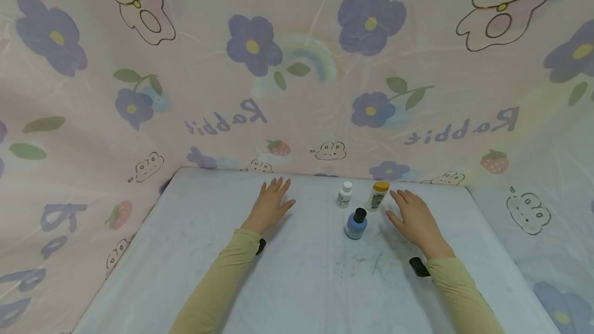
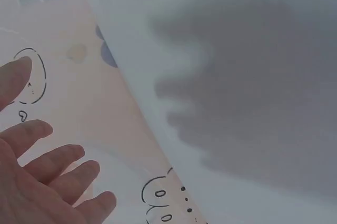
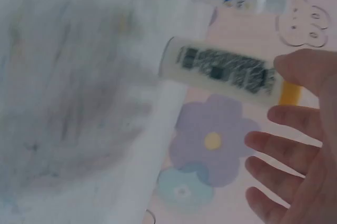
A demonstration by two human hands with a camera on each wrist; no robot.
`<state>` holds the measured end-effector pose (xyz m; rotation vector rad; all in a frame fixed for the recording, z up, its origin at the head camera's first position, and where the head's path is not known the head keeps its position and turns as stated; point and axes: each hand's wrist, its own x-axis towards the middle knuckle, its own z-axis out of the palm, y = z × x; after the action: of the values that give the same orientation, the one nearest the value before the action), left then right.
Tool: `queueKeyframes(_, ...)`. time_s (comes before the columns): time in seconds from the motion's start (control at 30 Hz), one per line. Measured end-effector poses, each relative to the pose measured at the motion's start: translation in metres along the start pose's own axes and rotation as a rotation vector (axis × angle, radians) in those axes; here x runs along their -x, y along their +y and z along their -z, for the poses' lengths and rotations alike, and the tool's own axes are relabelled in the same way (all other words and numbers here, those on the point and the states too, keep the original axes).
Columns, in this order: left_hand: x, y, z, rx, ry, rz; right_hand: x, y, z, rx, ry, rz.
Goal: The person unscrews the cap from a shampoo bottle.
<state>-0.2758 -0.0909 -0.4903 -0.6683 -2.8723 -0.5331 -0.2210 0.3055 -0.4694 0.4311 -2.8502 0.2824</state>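
Observation:
Three small bottles stand upright on the white tabletop (image 1: pixel 306 272). One is a white bottle with a white cap (image 1: pixel 344 196). To its right is a pale bottle with a yellow cap (image 1: pixel 377 197), its printed label facing the right wrist view. Nearer to me stands a blue bottle with a black cap (image 1: pixel 356 226). My right hand (image 1: pixel 414 219) is just right of the yellow-capped bottle, fingers spread and holding nothing; whether it touches the bottle I cannot tell. Left of the bottles, my left hand (image 1: pixel 270 204) hovers with fingers spread, holding nothing.
A patterned curtain (image 1: pixel 297 92) with flowers and rabbits hangs behind the table and along both sides. Dark smudges (image 1: pixel 366 264) mark the tabletop in front of the blue bottle. Black wrist devices (image 1: pixel 419 267) sit under both sleeves' cuffs.

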Motion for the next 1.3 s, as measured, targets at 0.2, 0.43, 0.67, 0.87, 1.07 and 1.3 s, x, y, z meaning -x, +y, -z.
queueKeyframes(0.2, 0.002, 0.014, 0.008, 0.212, -0.048, 0.008, 0.005, -0.009, 0.009, -0.152, -0.014, 0.012)
queueKeyframes(0.43, 0.006, 0.024, 0.009, 0.336, -0.065, 0.036, 0.007, -0.018, 0.013, -0.357, -0.074, 0.003)
queueKeyframes(0.67, 0.006, 0.033, 0.007, 0.458, -0.084, 0.061, 0.009, -0.026, 0.014, -0.475, -0.047, 0.007)
queueKeyframes(0.87, 0.006, 0.046, -0.002, 0.502, -0.125, 0.077, 0.009, -0.032, 0.014, -0.565, -0.021, 0.02)
queueKeyframes(1.07, 0.007, 0.057, -0.009, 0.537, -0.136, 0.053, 0.01, -0.038, 0.013, -0.599, -0.014, 0.041)
queueKeyframes(1.3, 0.007, 0.069, -0.019, 0.634, -0.123, 0.028, 0.011, -0.048, 0.009, -0.631, -0.004, 0.085)
